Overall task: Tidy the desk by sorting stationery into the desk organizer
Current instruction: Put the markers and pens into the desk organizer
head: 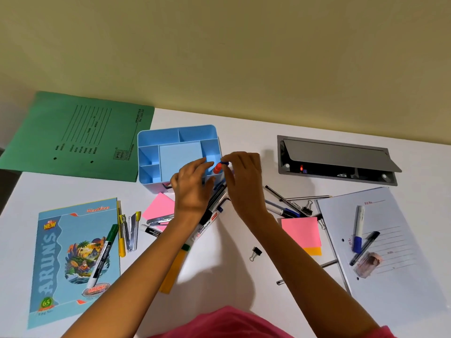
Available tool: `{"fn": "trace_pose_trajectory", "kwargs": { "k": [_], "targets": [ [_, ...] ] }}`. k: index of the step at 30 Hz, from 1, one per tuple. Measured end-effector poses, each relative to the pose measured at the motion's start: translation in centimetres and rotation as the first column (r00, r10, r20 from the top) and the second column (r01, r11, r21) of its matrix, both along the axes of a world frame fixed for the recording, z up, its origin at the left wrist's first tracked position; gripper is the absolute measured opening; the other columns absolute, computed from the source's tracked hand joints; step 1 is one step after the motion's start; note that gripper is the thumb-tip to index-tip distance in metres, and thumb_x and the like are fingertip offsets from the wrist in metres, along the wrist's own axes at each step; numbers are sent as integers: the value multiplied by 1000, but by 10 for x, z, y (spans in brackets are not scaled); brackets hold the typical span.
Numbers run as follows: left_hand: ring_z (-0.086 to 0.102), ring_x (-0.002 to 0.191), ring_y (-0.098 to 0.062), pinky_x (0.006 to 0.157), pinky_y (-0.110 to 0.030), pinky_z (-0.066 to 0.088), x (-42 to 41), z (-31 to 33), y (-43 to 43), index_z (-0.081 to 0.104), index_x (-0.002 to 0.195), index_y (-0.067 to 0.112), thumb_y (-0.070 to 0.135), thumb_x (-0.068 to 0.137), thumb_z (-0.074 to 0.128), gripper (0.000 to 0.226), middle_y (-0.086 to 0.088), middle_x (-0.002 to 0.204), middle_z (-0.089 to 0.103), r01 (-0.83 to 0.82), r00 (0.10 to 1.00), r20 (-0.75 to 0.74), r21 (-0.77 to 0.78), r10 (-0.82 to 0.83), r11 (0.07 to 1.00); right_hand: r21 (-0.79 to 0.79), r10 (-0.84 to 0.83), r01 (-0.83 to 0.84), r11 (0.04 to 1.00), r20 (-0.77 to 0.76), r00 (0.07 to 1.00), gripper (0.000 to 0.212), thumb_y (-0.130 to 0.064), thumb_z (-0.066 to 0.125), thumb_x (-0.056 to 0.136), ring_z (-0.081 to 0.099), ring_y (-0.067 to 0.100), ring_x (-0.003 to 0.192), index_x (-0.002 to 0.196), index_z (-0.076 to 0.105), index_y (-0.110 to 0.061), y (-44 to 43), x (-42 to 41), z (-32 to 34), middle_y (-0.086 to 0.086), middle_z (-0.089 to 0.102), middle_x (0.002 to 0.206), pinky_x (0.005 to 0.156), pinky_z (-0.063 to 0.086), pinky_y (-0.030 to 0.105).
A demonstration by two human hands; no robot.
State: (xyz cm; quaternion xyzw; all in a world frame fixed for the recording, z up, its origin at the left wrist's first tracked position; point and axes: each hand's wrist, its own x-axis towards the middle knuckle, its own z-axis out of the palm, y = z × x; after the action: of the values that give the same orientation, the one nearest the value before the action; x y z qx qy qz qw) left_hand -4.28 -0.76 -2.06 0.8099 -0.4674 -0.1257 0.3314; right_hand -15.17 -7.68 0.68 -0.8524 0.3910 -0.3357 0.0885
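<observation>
A light blue desk organizer [170, 140] with several empty compartments stands at the back middle of the white desk. My left hand [192, 186] and my right hand [244, 176] meet at its right front corner. Both hold a bunch of markers and pens [214, 203], their red and blue caps [218, 167] raised at the organizer's rim. More pens [283, 206] lie to the right of my right hand. A green-capped marker [103, 252] rests on a blue notebook [61, 259].
A green file [73, 135] lies back left. Pink sticky notes [300, 230], binder clips [256, 252], a stapler and yellow tools [129, 228] are scattered about. A white file [390, 240] with two markers lies right. An open grey cable box [336, 159] sits back right.
</observation>
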Motion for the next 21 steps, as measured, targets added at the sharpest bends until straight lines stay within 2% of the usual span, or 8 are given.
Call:
{"fn": "trace_pose_trajectory", "kwargs": {
  "k": [3, 5, 8, 11, 14, 21],
  "targets": [
    [50, 122, -26, 94, -38, 28, 1, -2, -1, 64, 119, 20, 25, 86, 64, 33, -2, 128, 59, 15, 1000, 18, 3, -15, 1000, 129, -110, 105, 986, 32, 993, 26, -22, 48, 92, 46, 14, 96, 98, 66, -5, 4, -32, -9, 9, 66, 95, 83, 34, 17],
    [50, 121, -26, 93, -38, 29, 0, -2, 0, 64, 119, 19, 28, 87, 60, 34, -3, 127, 60, 26, 1000, 17, -7, -26, 1000, 227, -173, 165, 960, 15, 985, 12, -7, 56, 90, 50, 17, 97, 98, 65, -6, 5, -58, -21, 7, 64, 97, 83, 39, 18],
    [49, 118, -26, 87, -31, 23, -3, 2, 3, 65, 117, 19, 27, 84, 57, 35, -1, 123, 62, -1, 999, 49, -28, 3, 1000, 321, -246, 261, 911, -87, 965, 17, 3, 63, 85, 53, 24, 95, 98, 63, -7, 7, -96, -42, 8, 63, 97, 76, 48, 30],
    [44, 116, -23, 81, -28, 17, -6, 5, 7, 63, 117, 21, 23, 85, 60, 33, 3, 121, 62, -28, 995, 94, -2, 28, 1000, 390, -320, 376, 840, -203, 925, 21, 5, 63, 83, 52, 27, 97, 101, 63, -5, 12, -128, -60, 9, 62, 100, 77, 42, 28],
    [40, 117, -22, 80, -28, 17, -8, 5, 7, 60, 120, 22, 22, 86, 60, 34, 3, 123, 60, -27, 996, 85, 33, 24, 999, 408, -342, 438, 801, -289, 894, 14, 4, 64, 83, 53, 30, 92, 95, 64, -2, 16, -150, -73, 13, 62, 94, 74, 41, 30],
    [38, 112, -23, 78, -32, 19, -12, 9, 7, 61, 118, 25, 20, 88, 61, 31, 4, 119, 61, -56, 998, 42, 82, 53, 995, 333, -290, 442, 833, -416, 862, 21, 3, 77, 69, 57, 35, 78, 85, 64, 0, 19, -157, -86, 16, 63, 82, 67, 49, 41]
  ]
}}
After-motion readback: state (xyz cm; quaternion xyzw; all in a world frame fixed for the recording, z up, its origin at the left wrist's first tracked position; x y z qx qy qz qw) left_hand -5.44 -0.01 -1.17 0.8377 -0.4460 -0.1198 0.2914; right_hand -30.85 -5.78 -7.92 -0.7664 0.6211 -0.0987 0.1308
